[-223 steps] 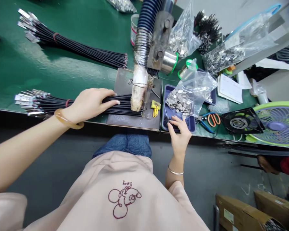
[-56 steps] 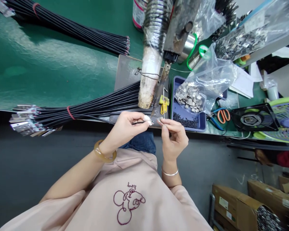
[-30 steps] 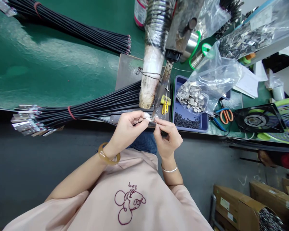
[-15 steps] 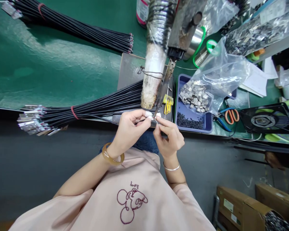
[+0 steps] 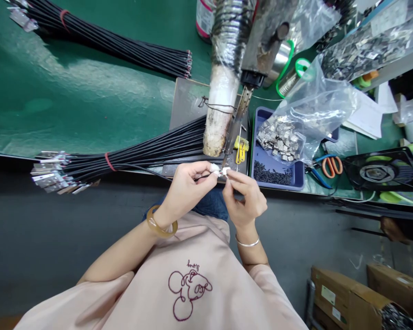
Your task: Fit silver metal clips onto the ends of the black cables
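Note:
My left hand (image 5: 187,188) pinches the end of one thin black wire (image 5: 147,168) that runs back to the left. My right hand (image 5: 242,197) pinches a small metal terminal (image 5: 225,171) against that wire's tip. Both fingertips meet just under the tip of the soldering iron (image 5: 236,126), at the front edge of the grey work plate (image 5: 187,98). A bundle of black wires (image 5: 141,153) with a red band lies across the plate, its far ends carrying metal tabs (image 5: 50,172).
A blue tray (image 5: 292,176) with small black pieces and a clear bag of metal terminals (image 5: 278,137) sits right of the plate. Orange-handled scissors (image 5: 328,166), a black fan (image 5: 382,172), another wire bundle (image 5: 124,46) and solder spools (image 5: 289,73) lie on the green table (image 5: 72,101). Cardboard boxes (image 5: 344,293) stand below right.
Earlier my left hand lay on the wire bundle and my right reached into the blue tray. Both hands since came together at the plate's front edge, pinching wire and terminal under the iron tip.

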{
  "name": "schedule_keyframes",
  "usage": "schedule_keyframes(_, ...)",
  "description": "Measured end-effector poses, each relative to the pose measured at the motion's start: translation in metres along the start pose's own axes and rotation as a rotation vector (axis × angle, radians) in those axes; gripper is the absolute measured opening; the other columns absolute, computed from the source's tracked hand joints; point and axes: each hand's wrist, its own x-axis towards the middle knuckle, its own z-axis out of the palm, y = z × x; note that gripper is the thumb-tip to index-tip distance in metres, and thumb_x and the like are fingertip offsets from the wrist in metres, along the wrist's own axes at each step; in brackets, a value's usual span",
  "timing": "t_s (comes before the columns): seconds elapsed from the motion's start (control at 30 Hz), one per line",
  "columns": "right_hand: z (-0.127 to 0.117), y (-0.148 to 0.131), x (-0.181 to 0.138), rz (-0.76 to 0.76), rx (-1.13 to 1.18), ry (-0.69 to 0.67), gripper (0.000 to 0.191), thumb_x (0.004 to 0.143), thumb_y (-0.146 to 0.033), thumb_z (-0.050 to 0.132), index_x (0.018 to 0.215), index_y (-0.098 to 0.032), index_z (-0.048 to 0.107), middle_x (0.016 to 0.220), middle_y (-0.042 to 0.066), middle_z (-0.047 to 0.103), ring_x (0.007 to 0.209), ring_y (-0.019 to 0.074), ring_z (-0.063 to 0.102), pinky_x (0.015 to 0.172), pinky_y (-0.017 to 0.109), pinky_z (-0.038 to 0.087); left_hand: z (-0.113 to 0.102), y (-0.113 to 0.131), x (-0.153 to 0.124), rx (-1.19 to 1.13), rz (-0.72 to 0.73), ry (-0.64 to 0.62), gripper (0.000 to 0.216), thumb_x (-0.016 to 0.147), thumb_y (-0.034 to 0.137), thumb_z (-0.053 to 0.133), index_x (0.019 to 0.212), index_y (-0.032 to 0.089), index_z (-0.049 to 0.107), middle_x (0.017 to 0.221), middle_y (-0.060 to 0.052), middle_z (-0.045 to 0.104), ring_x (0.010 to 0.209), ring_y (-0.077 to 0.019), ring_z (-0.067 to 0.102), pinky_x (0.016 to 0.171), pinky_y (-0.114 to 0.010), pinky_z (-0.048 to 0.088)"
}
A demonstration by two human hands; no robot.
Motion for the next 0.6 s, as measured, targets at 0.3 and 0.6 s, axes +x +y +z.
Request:
schedule_keyframes(0.3,-0.008,-0.005,0.009,0.502,0.363,-0.148,0.005,0.090,-0.019,0.067,0.086,-0.022,0.067,0.105,0.003,0.078,0.087,0.0153,0.078,0.072,0.026,0.067,0.001,0.005,-0.004,0.052,0.055,0.025,0.016,0.080,0.023,0.066,0.075,0.014,0.077,0.076,-0.005,0.075,0.069,-0.0151,0.066,0.061,-0.021,0.053)
schedule_keyframes(0.6,-0.005,-0.004,0.012,0.403,0.298,-0.162,0.006,0.089,-0.016,0.066,0.088,-0.022,0.068,0.110,0.005,0.078,0.095,0.0161,0.077,0.072,0.025,0.066,0.002,0.003,-0.001,0.071,0.063,0.076,0.015,0.080,0.022,0.067,0.074,0.014,0.077,0.071,-0.003,0.071,0.058,-0.0104,0.056,0.054,-0.019,0.046)
